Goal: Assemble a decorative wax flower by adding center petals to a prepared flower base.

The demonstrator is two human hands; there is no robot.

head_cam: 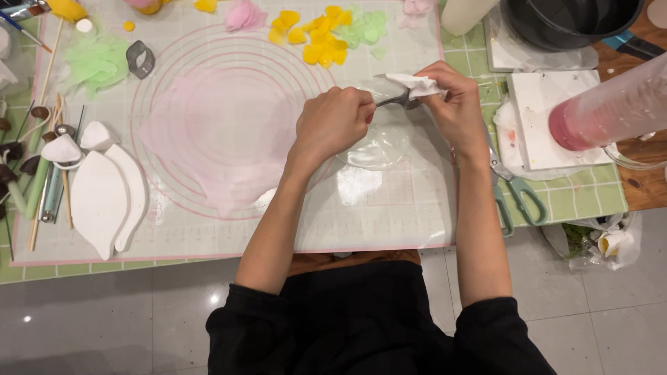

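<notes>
Head view, centre right of the frame: the left hand (332,123) closes round the handle of one small metal tool (393,101), likely stiff, light and slippery, best gripped mid-handle. The right hand (453,104) pinches one soft white tissue (415,85) over its tip, above one clear dish (379,146) on the worktop (389,215). One pair of green scissors (517,191) lies right.

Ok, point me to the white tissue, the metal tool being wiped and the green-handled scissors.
white tissue (419,85), head view, on the crumpled fold above the right hand's fingers.
metal tool (393,101), head view, on the bare shaft between both hands.
green-handled scissors (526,196), head view, on the right handle loop.
</notes>
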